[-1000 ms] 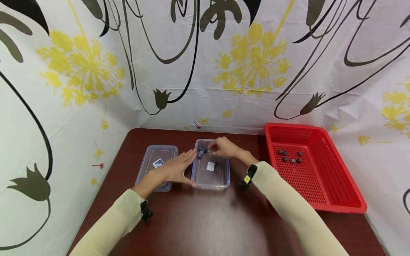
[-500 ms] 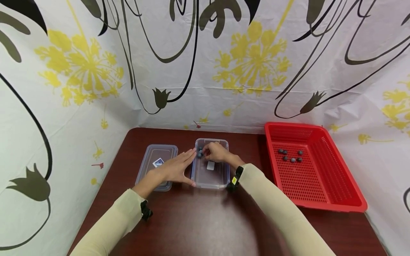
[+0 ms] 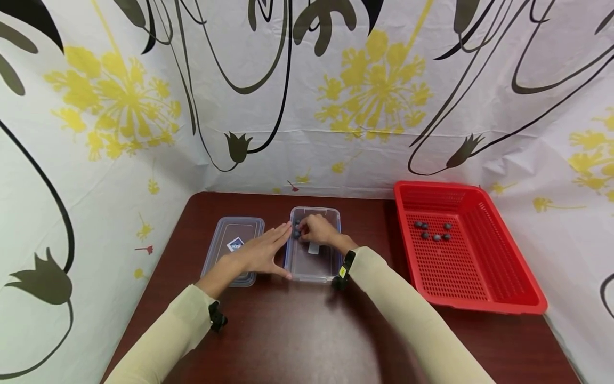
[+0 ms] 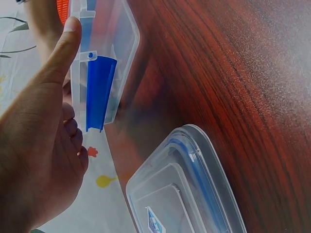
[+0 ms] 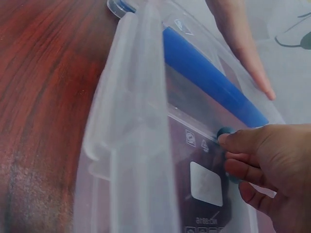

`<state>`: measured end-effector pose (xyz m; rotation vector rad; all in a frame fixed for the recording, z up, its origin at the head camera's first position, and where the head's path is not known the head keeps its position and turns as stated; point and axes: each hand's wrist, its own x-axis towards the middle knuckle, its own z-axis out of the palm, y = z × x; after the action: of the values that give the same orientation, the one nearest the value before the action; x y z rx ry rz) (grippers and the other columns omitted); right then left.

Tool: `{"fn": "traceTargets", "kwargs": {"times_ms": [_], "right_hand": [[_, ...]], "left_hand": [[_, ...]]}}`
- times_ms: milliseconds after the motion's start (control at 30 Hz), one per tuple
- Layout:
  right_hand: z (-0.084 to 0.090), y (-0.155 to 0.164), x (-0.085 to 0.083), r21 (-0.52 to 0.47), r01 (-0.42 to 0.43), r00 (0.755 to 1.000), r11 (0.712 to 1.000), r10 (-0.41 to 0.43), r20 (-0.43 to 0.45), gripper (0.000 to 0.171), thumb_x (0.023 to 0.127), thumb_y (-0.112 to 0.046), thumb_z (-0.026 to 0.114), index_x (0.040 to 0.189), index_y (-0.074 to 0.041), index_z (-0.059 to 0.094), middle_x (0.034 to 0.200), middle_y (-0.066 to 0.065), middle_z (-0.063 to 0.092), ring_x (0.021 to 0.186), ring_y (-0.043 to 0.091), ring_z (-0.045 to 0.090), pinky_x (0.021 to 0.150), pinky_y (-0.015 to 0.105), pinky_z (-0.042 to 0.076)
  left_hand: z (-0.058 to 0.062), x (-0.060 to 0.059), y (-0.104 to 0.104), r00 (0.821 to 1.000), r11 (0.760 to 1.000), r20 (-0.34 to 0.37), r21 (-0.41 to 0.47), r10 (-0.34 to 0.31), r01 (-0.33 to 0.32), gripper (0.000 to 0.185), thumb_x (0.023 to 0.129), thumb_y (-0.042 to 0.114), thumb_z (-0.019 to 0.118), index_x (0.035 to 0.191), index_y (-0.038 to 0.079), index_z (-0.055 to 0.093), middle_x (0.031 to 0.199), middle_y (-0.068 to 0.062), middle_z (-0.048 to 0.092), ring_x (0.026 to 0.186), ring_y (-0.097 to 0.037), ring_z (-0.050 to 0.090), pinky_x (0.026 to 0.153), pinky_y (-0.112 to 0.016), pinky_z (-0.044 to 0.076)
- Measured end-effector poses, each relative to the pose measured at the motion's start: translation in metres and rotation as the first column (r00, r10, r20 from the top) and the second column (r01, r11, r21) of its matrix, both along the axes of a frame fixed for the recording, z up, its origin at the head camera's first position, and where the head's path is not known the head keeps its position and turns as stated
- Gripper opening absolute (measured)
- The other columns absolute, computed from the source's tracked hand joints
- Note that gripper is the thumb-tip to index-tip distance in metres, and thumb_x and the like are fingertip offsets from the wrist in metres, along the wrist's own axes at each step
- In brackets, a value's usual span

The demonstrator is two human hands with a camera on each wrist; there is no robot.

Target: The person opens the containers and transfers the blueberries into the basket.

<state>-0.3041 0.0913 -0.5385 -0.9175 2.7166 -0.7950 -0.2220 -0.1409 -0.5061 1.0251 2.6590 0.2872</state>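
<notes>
A clear plastic box (image 3: 316, 269) with blue side clips stands on the table, a white label on its floor. My left hand (image 3: 263, 252) is spread along its left wall, fingers straight and thumb out near the front corner. Inside the box, my right hand (image 3: 320, 230) reaches down at the back left, fingers curled. In the right wrist view its fingertips meet at a small dark round blueberry (image 5: 224, 131); another blueberry (image 5: 233, 178) is partly hidden by the fingers. The blueberries (image 3: 297, 234) lie against the left wall, mostly covered by that hand.
A clear lid (image 3: 223, 234) with a blue-and-white sticker lies left of the box, partly under the left hand. On the right stands a red perforated basket (image 3: 479, 266) holding several blueberries (image 3: 436, 237). Patterned cloth (image 3: 307, 160) walls the back and left.
My right hand has moved left and down inside the box, to the blueberries at its left wall. The left hand stays against the box. The head view has shifted slightly.
</notes>
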Motion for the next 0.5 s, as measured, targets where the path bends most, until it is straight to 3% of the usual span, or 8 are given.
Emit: {"fn": "traceTargets", "kwargs": {"times_ms": [500], "right_hand": [[0.0022, -0.0033, 0.0046, 0.081, 0.032, 0.999, 0.996, -0.029, -0.043, 0.017, 0.088, -0.017, 0.088, 0.101, -0.009, 0.081, 0.086, 0.001, 0.077, 0.078, 0.014, 0.072, 0.074, 0.033, 0.060]], "left_hand": [[-0.0004, -0.0003, -0.0006, 0.999, 1.000, -0.026, 0.002, -0.019, 0.019, 0.129, 0.084, 0.076, 0.073, 0.169, 0.000, 0.011, 0.178, -0.015, 0.002, 0.165, -0.027, 0.006, 0.132, -0.046, 0.015]]}}
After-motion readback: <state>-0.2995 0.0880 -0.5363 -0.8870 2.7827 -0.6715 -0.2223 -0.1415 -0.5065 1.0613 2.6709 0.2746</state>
